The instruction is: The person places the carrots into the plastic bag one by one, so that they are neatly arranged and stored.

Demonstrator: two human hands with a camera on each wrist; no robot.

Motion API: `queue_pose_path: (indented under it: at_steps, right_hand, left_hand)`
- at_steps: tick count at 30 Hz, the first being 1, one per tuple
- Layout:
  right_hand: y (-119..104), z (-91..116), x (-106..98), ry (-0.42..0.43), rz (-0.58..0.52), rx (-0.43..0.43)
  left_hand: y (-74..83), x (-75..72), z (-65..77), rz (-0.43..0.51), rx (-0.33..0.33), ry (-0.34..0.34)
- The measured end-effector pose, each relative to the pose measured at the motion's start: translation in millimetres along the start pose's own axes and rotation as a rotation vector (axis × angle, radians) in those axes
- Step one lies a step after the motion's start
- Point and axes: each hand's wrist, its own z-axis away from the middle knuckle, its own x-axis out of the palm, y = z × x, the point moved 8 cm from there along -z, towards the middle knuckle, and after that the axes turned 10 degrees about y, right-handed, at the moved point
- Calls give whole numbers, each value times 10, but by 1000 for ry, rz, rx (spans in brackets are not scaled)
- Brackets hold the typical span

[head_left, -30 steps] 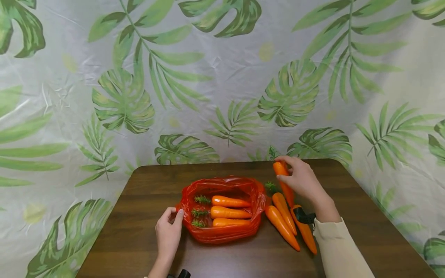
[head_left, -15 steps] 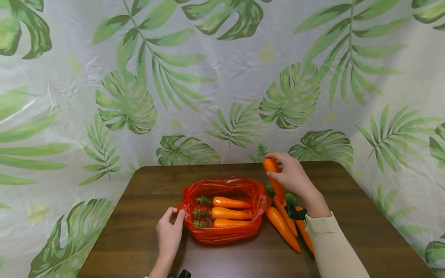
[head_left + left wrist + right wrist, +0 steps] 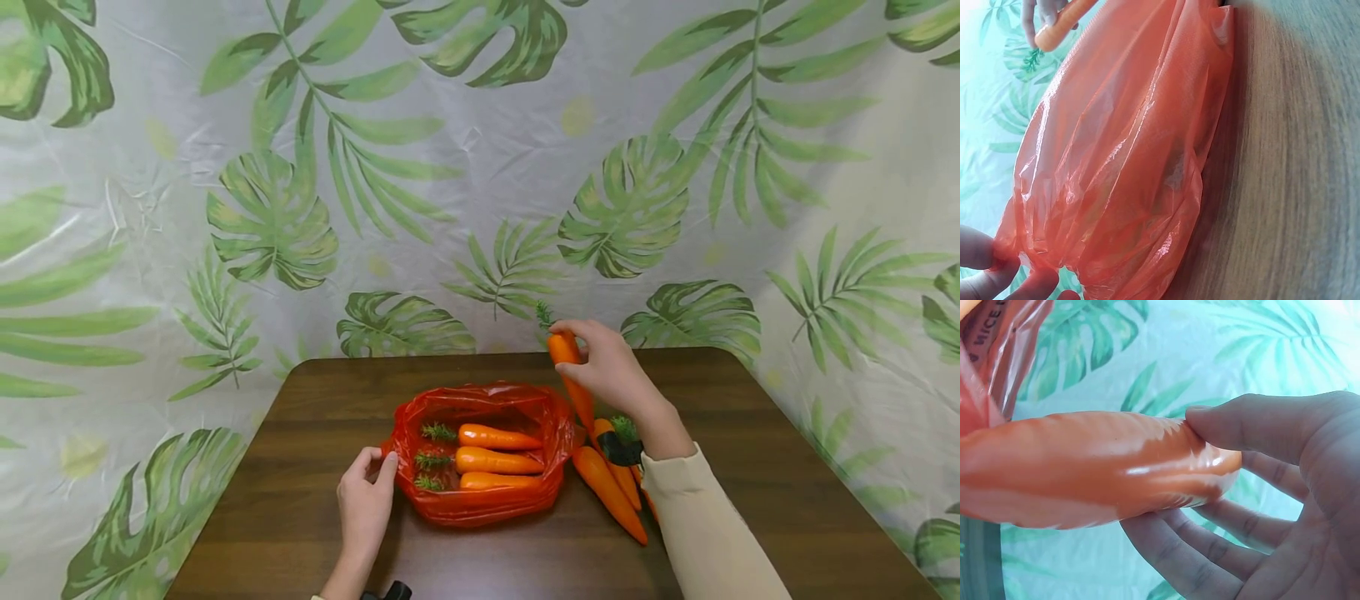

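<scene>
An open red plastic bag (image 3: 480, 510) sits mid-table with three orange carrots (image 3: 498, 461) inside, their green tops pointing left. My left hand (image 3: 366, 500) pinches the bag's left end; the left wrist view has its fingers (image 3: 1035, 284) on the gathered red film. Between thumb and fingers, my right hand (image 3: 611, 367) holds another carrot (image 3: 576, 390) near its leafy end. That carrot is tilted, top up, above the table just off the bag's right end. In the right wrist view, the held carrot (image 3: 1091, 469) spans the left half, its tip out of frame.
Right of the bag lie more loose carrots (image 3: 611, 497) on the dark wooden table (image 3: 315, 425), partly hidden by my right wrist and sleeve. A leaf-patterned sheet (image 3: 495, 183) hangs behind the table's back edge.
My right hand has moved left with the carrot, from above the loose carrots to beside the bag's right end. The left hand and the bag have stayed in place.
</scene>
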Motion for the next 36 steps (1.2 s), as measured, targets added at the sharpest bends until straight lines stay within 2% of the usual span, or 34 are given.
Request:
queue_pose_path:
  at_steps: [8,20,36]
  right_hand:
    - [-166,-63,96,4,26,-55]
    - [-275,-152,379,-30,62,-140]
    - [-541,-99,749,-97,54,-380]
  left_hand:
    - [-1,-6,0,-3,3,9]
    - [23,-16,-6,3,29,27]
    - [-16,-4,-21,4,4,14]
